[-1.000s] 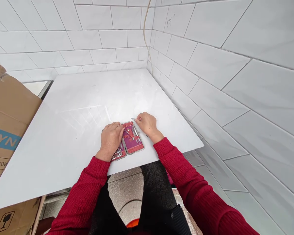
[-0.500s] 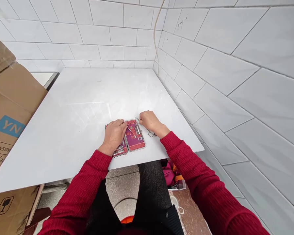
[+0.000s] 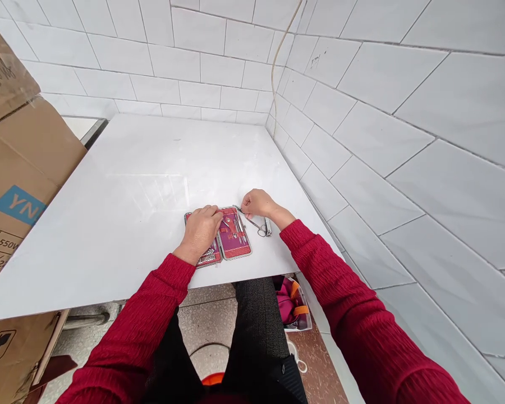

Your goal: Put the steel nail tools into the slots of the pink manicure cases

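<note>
An opened manicure case point(image 3: 234, 247) with a red and purple lining lies near the table's front edge, slim metal tools strapped inside. My left hand point(image 3: 202, 227) is laid over its left half, fingers together and bent onto the case; the thumb is hidden. Just beyond the case's upper right corner, my right hand point(image 3: 256, 203) has its fingers pinched on a slim metal tool point(image 3: 238, 209), whose exact kind I cannot make out. Small scissors point(image 3: 261, 230) lie on the table below that hand. Beside them is a nail clipper point(image 3: 268, 226).
The white table point(image 3: 143, 151) meets tiled walls at the back and right. Cardboard boxes point(image 3: 21, 151) stand along the left. A cable point(image 3: 274, 73) hangs in the corner. Below the table's edge, a bin point(image 3: 305, 322) holds magenta and orange things.
My right hand has shifted slightly and its fingers have loosened somewhat around the slim tool. The scissors and nail clipper now show more fully. My left hand stays on the case; the view has tilted.
</note>
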Motion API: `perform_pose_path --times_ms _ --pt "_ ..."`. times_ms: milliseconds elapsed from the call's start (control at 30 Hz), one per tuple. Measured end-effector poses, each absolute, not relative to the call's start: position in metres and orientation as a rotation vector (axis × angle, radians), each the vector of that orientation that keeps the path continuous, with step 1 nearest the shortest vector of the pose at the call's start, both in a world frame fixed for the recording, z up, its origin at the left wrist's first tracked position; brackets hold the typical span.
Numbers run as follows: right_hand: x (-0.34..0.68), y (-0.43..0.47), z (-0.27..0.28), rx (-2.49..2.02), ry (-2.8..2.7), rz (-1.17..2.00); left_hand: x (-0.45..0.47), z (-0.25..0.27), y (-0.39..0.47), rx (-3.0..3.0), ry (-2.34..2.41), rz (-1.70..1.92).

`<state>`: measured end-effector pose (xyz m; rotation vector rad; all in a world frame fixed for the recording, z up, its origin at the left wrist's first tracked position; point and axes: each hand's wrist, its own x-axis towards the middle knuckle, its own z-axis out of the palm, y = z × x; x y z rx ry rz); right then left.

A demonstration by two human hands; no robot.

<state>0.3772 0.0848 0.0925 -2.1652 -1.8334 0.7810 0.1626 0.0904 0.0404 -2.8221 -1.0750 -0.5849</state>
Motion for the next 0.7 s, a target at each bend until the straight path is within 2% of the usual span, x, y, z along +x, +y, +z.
perform_pose_path --times_ms 200,467,700 --pt "0.375 0.09 0.093 -2.209 -1.814 0.812 0.163 0.039 0.091 -2.828 -1.062 -0.593" --pt "0.355 0.095 0.093 -2.415 -2.165 0.373 0.162 0.039 0.091 -2.838 -1.057 -0.588" --pt "0.367 0.094 0.093 -2.313 -2.318 0.11 0.162 0.038 0.09 -2.86 -1.075 -0.626"
